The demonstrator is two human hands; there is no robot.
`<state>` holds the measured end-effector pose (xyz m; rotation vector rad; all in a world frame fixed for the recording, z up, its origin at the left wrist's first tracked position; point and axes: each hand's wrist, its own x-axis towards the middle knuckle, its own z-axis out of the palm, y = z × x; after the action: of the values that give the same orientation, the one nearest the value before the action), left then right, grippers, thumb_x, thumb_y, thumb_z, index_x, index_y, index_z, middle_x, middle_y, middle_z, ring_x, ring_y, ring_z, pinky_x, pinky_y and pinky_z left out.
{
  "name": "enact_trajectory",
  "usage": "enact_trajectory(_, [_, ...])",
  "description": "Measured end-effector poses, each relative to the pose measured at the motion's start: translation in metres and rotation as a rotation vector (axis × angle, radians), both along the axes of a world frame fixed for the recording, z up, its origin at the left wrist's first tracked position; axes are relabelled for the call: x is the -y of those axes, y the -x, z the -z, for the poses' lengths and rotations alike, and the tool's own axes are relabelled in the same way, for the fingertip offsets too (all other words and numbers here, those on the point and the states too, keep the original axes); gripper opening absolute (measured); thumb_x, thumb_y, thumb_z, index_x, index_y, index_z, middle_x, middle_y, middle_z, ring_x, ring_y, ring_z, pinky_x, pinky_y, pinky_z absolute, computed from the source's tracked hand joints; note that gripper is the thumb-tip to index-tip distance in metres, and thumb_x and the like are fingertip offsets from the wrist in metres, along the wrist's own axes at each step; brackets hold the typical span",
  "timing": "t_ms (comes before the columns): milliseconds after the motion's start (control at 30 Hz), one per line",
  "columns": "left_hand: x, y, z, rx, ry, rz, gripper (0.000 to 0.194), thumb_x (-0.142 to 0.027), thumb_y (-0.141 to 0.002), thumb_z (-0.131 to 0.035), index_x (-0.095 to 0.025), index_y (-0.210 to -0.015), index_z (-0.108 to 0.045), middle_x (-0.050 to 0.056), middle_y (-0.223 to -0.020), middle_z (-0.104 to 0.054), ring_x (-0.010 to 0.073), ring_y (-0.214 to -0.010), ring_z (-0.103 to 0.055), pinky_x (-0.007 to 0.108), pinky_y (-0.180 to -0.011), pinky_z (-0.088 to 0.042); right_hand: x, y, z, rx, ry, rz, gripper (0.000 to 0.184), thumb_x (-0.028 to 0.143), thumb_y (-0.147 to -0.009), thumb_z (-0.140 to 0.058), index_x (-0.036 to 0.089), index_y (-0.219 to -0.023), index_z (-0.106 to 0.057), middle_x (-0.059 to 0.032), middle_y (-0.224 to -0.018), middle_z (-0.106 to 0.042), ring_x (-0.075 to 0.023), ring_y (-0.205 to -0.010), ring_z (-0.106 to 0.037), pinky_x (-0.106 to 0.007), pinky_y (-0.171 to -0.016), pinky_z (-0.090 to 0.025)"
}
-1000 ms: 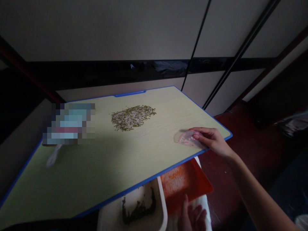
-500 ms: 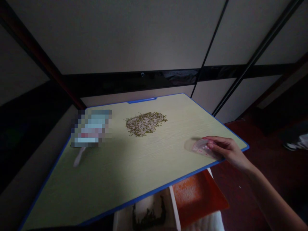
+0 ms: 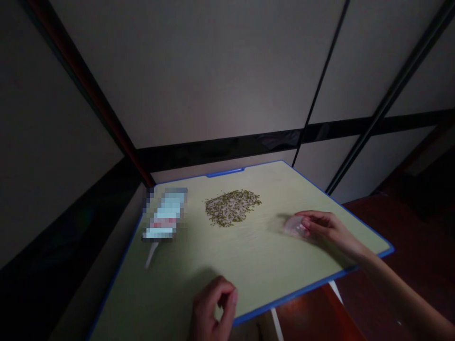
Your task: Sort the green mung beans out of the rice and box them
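My right hand (image 3: 329, 232) pinches a clear plastic piece (image 3: 292, 226) inside the board (image 3: 263, 265)'s right edge, presumably leaving its rim free toward the grain pile (image 3: 232, 208) nearer the back edge; my left hand (image 3: 213, 308) curls (contents: cannot tell) at the front edge.

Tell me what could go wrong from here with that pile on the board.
The loose mixed pile might scatter if the clear plastic piece in the right hand pushes it too briskly. Stray bits could also slip off the near edge of the board toward the orange tray below.
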<state>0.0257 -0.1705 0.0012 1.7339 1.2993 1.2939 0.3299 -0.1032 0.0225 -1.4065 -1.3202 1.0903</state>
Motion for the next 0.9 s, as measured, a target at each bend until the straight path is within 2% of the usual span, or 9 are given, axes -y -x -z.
enact_trajectory(67, [-0.021, 0.01, -0.009, -0.039, 0.065, -0.076, 0.023, -0.028, -0.075, -0.049, -0.02, -0.054, -0.05, -0.004, -0.049, -0.047, 0.0104, -0.05, -0.046, 0.02, -0.05, -0.036, -0.017, 0.005, -0.002, -0.035, -0.023, 0.002, 0.038, 0.042, -0.068, -0.066, 0.014, -0.093, -0.067, 0.0, -0.06, -0.059, -0.0108, -0.051, -0.047, -0.023, -0.048, -0.035])
enact_trajectory(100, [-0.03, 0.015, -0.014, -0.074, 0.085, -0.092, 0.02, -0.028, -0.073, -0.051, -0.019, -0.055, -0.051, -0.004, -0.05, -0.048, 0.0108, -0.05, -0.046, 0.02, -0.049, -0.036, -0.027, 0.007, -0.003, -0.06, -0.047, 0.007, 0.037, 0.04, -0.066, -0.068, 0.014, -0.093, -0.067, -0.0008, -0.064, -0.061, -0.0109, -0.053, -0.048, -0.023, -0.049, -0.036])
enact_trajectory(167, [-0.044, 0.021, -0.02, -0.057, 0.106, -0.204, 0.021, -0.03, -0.071, -0.048, -0.02, -0.053, -0.047, -0.005, -0.049, -0.044, 0.0108, -0.049, -0.043, 0.02, -0.048, -0.035, -0.047, 0.011, -0.001, -0.108, -0.086, 0.019, 0.037, 0.039, -0.065, -0.069, 0.015, -0.094, -0.068, -0.0019, -0.069, -0.063, -0.0111, -0.057, -0.05, -0.023, -0.051, -0.038])
enact_trajectory(267, [-0.053, 0.023, -0.02, -0.063, 0.184, -0.197, 0.026, -0.034, -0.071, -0.044, -0.021, -0.048, -0.039, -0.006, -0.046, -0.037, 0.0105, -0.046, -0.04, 0.021, -0.045, -0.032, -0.079, 0.015, 0.007, -0.234, -0.094, 0.095, 0.038, 0.035, -0.059, -0.072, 0.015, -0.091, -0.068, -0.002, -0.069, -0.063, -0.0105, -0.055, -0.052, -0.023, -0.053, -0.041])
enact_trajectory(433, [-0.065, 0.02, -0.013, -0.094, 0.201, -0.187, 0.029, -0.036, -0.069, -0.044, -0.021, -0.045, -0.037, -0.007, -0.043, -0.035, 0.0098, -0.043, -0.037, 0.022, -0.044, -0.028, -0.118, 0.017, 0.024, -0.226, -0.123, 0.153, 0.041, 0.035, -0.055, -0.071, 0.015, -0.09, -0.066, 0.001, -0.06, -0.059, -0.0087, -0.048, -0.048, -0.022, -0.047, -0.038])
enact_trajectory(533, [-0.083, 0.024, -0.012, -0.097, 0.18, -0.227, 0.028, -0.037, -0.069, -0.042, -0.022, -0.046, -0.037, -0.007, -0.043, -0.033, 0.0095, -0.044, -0.034, 0.022, -0.045, -0.026, -0.128, 0.016, 0.029, -0.188, -0.166, 0.171, 0.044, 0.035, -0.055, -0.07, 0.015, -0.094, -0.064, 0.0034, -0.058, -0.055, -0.0077, -0.048, -0.045, -0.021, -0.047, -0.036])
enact_trajectory(700, [-0.116, 0.029, -0.012, -0.097, 0.178, -0.252, 0.03, -0.038, -0.068, -0.042, -0.022, -0.044, -0.034, -0.008, -0.042, -0.028, 0.0096, -0.043, -0.031, 0.023, -0.044, -0.023, -0.129, 0.011, 0.03, -0.087, -0.226, 0.146, 0.049, 0.037, -0.057, -0.069, 0.015, -0.1, -0.062, 0.0044, -0.06, -0.053, -0.0073, -0.049, -0.042, -0.021, -0.046, -0.033])
enact_trajectory(900, [-0.136, 0.029, -0.015, -0.103, 0.187, -0.281, 0.032, -0.039, -0.065, -0.043, -0.023, -0.042, -0.026, -0.007, -0.042, -0.023, 0.0095, -0.044, -0.025, 0.025, -0.044, -0.019, -0.133, 0.003, 0.026, 0.088, -0.278, 0.141, 0.037, 0.031, -0.057, -0.07, 0.014, -0.089, -0.066, 0.0006, -0.063, -0.059, -0.0099, -0.053, -0.047, -0.023, -0.05, -0.037])
